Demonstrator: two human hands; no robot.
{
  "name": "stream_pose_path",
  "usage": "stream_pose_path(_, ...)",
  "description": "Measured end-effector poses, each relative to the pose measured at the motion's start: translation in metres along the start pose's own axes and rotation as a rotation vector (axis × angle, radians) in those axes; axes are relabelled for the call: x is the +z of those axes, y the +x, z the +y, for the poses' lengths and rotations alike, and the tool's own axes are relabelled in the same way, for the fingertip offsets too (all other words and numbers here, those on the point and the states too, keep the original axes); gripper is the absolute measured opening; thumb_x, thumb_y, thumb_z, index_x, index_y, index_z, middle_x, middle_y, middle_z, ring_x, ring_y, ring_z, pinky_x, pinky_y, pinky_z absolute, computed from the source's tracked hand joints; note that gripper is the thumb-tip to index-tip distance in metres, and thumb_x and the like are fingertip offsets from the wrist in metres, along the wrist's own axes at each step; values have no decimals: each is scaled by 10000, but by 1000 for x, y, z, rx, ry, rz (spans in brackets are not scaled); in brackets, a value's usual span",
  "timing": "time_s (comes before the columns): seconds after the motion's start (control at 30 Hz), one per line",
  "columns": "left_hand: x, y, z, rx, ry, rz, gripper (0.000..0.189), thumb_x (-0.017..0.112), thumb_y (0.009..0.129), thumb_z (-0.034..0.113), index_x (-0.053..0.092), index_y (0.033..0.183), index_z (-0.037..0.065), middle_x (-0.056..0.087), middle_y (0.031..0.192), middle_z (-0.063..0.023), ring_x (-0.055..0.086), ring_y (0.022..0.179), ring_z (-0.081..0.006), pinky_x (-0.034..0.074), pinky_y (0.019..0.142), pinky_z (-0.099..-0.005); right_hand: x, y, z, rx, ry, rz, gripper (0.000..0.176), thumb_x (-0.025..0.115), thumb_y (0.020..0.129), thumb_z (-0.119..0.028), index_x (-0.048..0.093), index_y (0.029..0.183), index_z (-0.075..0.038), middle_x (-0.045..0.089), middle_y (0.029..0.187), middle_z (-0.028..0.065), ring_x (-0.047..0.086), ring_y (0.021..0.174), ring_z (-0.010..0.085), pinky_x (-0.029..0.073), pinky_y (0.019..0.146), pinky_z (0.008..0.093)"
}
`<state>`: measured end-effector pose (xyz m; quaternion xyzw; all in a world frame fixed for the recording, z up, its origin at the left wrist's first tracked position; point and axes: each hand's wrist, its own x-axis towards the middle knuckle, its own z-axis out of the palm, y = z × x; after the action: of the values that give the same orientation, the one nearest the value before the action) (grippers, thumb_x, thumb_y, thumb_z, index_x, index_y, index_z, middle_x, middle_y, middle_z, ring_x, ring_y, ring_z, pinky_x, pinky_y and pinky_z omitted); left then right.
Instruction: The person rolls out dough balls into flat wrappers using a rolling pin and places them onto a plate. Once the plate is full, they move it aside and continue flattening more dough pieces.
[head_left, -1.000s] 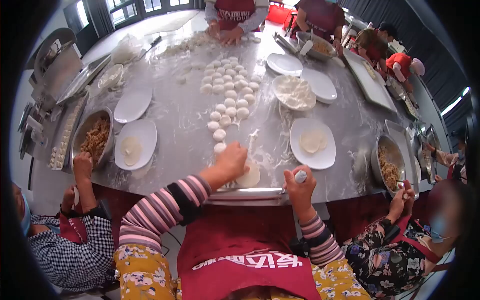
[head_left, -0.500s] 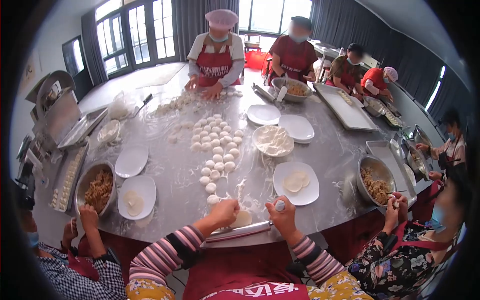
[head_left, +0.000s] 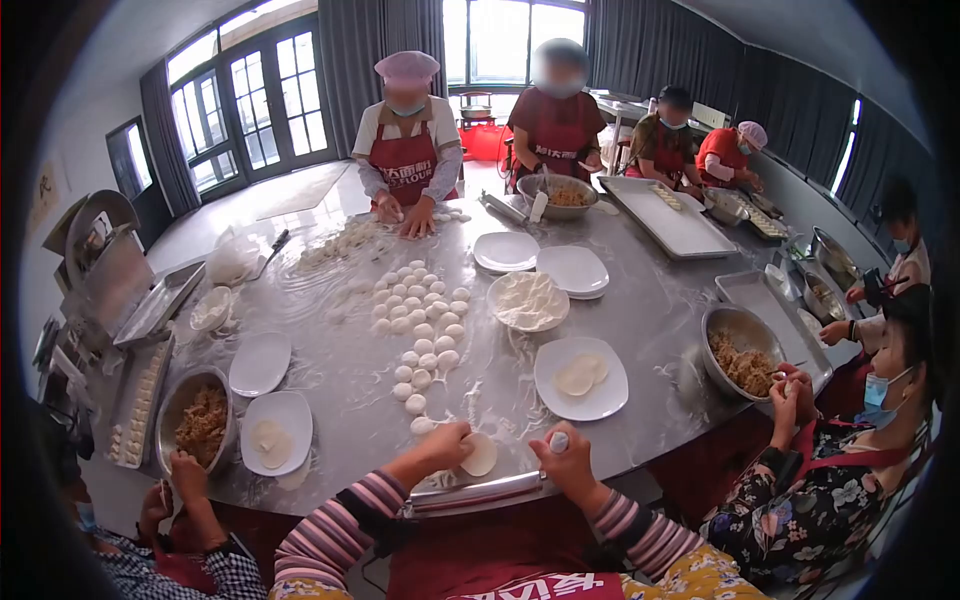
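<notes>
Flour plate (head_left: 493,303), filling bowl (head_left: 720,323), tray (head_left: 690,235)

The tabletop (head_left: 340,370) is gleaming, smooth metal, dulled in patches by matt white flour dust (head_left: 492,388). The dough wrapper (head_left: 481,456) at the near edge looks soft, pale and matt. The plates (head_left: 610,400) are glossy white. The filling bowl (head_left: 168,405) at left and the far tray (head_left: 680,230) are shiny metal. The rolling pin (head_left: 558,441) tip is smooth and pale.

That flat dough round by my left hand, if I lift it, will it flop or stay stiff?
Probably floppy: the dough round looks rolled thin, so it should droop if lifted by an edge. Likely light and not very sticky, since the table around it looks floured. Pulled hard, it might stretch or tear.
</notes>
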<state>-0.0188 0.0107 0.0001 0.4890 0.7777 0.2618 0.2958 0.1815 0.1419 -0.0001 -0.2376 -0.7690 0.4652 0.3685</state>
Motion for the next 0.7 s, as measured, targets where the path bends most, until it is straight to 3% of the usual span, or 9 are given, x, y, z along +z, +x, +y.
stream_pose_path(0.07,3,0,0,-18,-70,-44,248,569,765,183,622,907,-13,630,897,-240,608,868,-380,465,763,-427,-2,3,-3,70,35,-30,278,766,694,-132,508,744,-43,556,647,169,568,626,385,441,535,417)
stream_pose_path(0.13,7,-1,-1,125,89,22,196,568,798,150,609,902,-11,642,817,-189,621,800,-318,473,726,-392,13,32,-6,-336,-149,97,261,744,717,-99,491,731,-34,520,569,121,540,503,292,408,473,356)
stream_pose_path(0.17,5,0,3,114,94,18,196,568,798,150,609,902,-11,642,817,-189,621,800,-318,473,726,-392,26,46,2,-338,-86,127,275,752,712,-120,495,743,-25,520,598,148,514,537,334,401,488,379)
stream_pose_path(0.3,0,6,9,-39,114,1,191,565,834,179,613,881,0,634,775,-163,613,758,-279,458,686,-380,57,80,3,-192,-69,75,290,757,707,-130,486,731,-29,512,595,163,513,531,327,402,489,387)
stream_pose_path(0.33,-3,4,13,-64,49,-42,200,566,836,189,613,874,-1,630,767,-160,606,748,-264,455,679,-378,54,77,3,-173,-83,50,320,760,708,-159,488,798,-15,560,646,201,559,624,418,431,511,435)
stream_pose_path(0.43,-1,3,8,-7,22,-86,222,581,833,216,604,880,1,619,751,-145,573,700,-207,450,646,-366,30,49,1,-287,-114,119,302,758,711,-137,485,782,-29,550,626,180,554,594,410,431,498,426)
stream_pose_path(0.5,4,10,7,79,37,-24,229,603,821,221,592,894,4,611,746,-135,550,683,-180,448,632,-360,10,24,-7,-320,-78,95,279,752,721,-121,490,772,-40,538,605,150,560,539,353,436,485,393)
stream_pose_path(0.57,8,35,13,114,-2,-35,221,599,829,218,583,891,6,611,749,-110,549,702,-154,448,628,-346,0,8,-15,-251,-51,75,275,752,724,-117,492,771,-41,538,600,140,557,522,314,437,484,376)
stream_pose_path(0.7,-6,89,71,196,-741,-41,183,569,899,205,569,959,32,617,884,-42,548,797,-100,446,675,-271,0,4,-13,-150,32,47,260,752,735,-123,506,762,-42,542,589,122,543,497,232,439,484,339)
